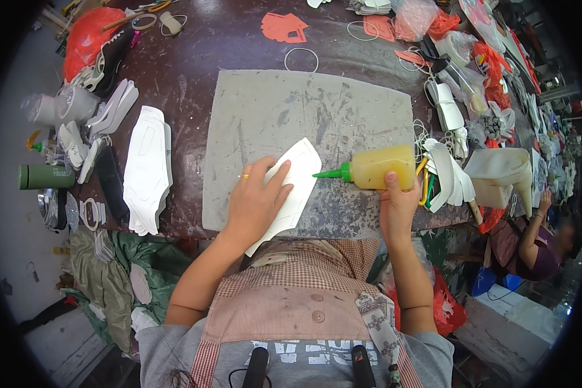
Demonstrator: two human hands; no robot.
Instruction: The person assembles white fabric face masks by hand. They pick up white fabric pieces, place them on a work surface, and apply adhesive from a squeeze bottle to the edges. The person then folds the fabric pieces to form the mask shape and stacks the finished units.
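My left hand point(255, 200) lies with its fingers stretched over a white cut piece point(302, 169), pressing it on a grey board point(258, 100). Thin outlines mark the piece, and its lower end reaches past the board's near edge. In my right hand point(398, 204) is a squeeze bottle point(385, 165) of yellowish liquid, held on its side. Its green nozzle points left, with the tip at the right edge of the white piece; whether it touches I cannot tell. Left of the board lies a stack of similar white pieces point(147, 171).
A green flask point(45, 176), a black shoe point(113, 58) and white rolls point(74, 102) crowd the left. At right are scissors with yellow handles point(422, 181), white strips point(447, 174) and a cloudy plastic jug point(498, 169). Orange pieces point(284, 28) lie beyond the board. Another person point(543, 242) is far right.
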